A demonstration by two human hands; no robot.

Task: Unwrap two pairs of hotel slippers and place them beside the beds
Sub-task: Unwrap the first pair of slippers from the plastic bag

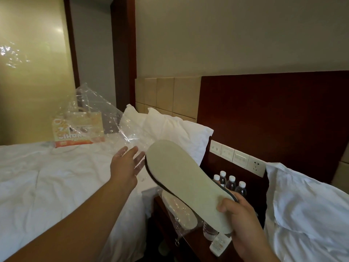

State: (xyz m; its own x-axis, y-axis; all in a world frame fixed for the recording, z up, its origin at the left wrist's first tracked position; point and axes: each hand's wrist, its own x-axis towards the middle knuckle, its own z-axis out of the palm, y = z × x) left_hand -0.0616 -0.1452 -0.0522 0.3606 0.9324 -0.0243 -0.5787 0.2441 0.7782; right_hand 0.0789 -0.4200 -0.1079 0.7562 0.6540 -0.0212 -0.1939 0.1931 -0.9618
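Matt felt-like slipper sole [186, 181], glossy wrapper [105, 118]

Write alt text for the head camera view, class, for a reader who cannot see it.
The right hand grips an unwrapped slipper sole-up by its heel, while the open left hand reaches toward a clear plastic wrapper above a white bed. Below, another slipper still in plastic lies on a dark nightstand beside water bottles.

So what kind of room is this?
Most likely a hotel bedroom: two beds with white pillows against a dark wooden headboard, small water bottles on the nightstand between them, and a pale disposable slipper in hand.
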